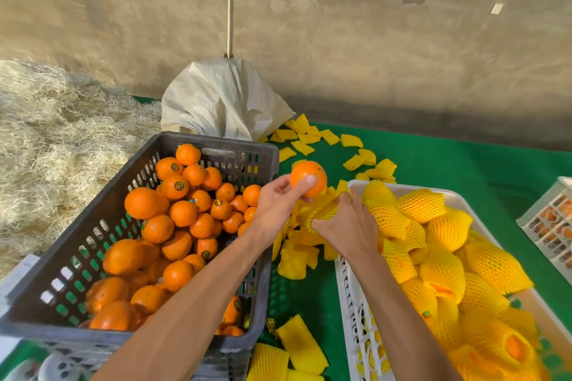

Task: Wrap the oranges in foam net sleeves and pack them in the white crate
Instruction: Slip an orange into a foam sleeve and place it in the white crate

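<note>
Nearest, the dark crate (77, 260) at the left holds bare oranges and the white crate (346, 294) at the right is already heaped with sleeved fruit; between and above them the left hand (275, 204) pinches one bare orange (309, 178) in its fingertips, clear of both crates. Just beside it the right hand (346, 226) curls its fingers into a yellow foam net sleeve (325, 210) by the white crate's far corner. This looks like the wrapping step: next, the sleeve must be opened and drawn over the orange, with more loose sleeves (305, 139) lying farther off on the green desk (464, 164).
</note>
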Available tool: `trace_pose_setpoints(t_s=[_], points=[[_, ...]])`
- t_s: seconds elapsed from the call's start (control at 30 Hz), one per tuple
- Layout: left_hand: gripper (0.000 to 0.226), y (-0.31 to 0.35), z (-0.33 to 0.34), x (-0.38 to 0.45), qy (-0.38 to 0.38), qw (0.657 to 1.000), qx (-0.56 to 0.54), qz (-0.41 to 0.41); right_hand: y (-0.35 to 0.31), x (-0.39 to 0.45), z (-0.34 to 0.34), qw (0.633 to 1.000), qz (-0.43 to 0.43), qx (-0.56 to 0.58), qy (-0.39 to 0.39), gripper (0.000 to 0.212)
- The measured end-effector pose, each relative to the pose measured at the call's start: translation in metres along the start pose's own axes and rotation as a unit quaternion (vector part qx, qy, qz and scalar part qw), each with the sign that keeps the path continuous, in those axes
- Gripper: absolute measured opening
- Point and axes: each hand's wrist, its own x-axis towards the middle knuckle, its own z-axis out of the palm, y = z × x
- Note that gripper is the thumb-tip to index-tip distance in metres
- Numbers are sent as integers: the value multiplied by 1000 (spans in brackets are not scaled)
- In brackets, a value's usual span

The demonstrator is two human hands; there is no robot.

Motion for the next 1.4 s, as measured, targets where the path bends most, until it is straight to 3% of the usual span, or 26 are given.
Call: trace_pose_setpoints(t_s=[0.17, 0.3, 0.4, 0.6, 0.8, 0.93, 1.1, 1.23, 1.4], points=[[48, 0, 5, -4, -108, 992, 52, -35, 2, 3, -8, 998, -19, 28, -55, 107], [51, 4, -3, -1, -167, 980, 59, -91, 9, 2, -14, 993, -63, 92, -39, 92], [72, 5, -6, -1, -211, 967, 68, -128, 13, 3, -16, 985, -96, 117, -82, 88], [100, 4, -8, 3, -232, 956, 68, -168, 20, 3, -17, 963, -109, 202, -143, 84], [90, 1, 1, 1, -141, 974, 113, -136, 30, 4, -19, 957, -102, 213, -166, 73], [64, -5, 5, 2, -64, 982, 165, -58, 28, -2, -24, 962, -109, 211, -131, 68], [68, -14, 11, 0, 26, 956, 288, 57, 14, -12, -19, 966, -92, 226, -83, 77], [62, -21, 11, -4, 51, 904, 409, 112, 1, -21, -14, 981, -92, 161, -55, 72], [50, -18, 6, -4, 59, 875, 452, 163, -11, -27, -9, 982, -115, 148, -26, 79]])
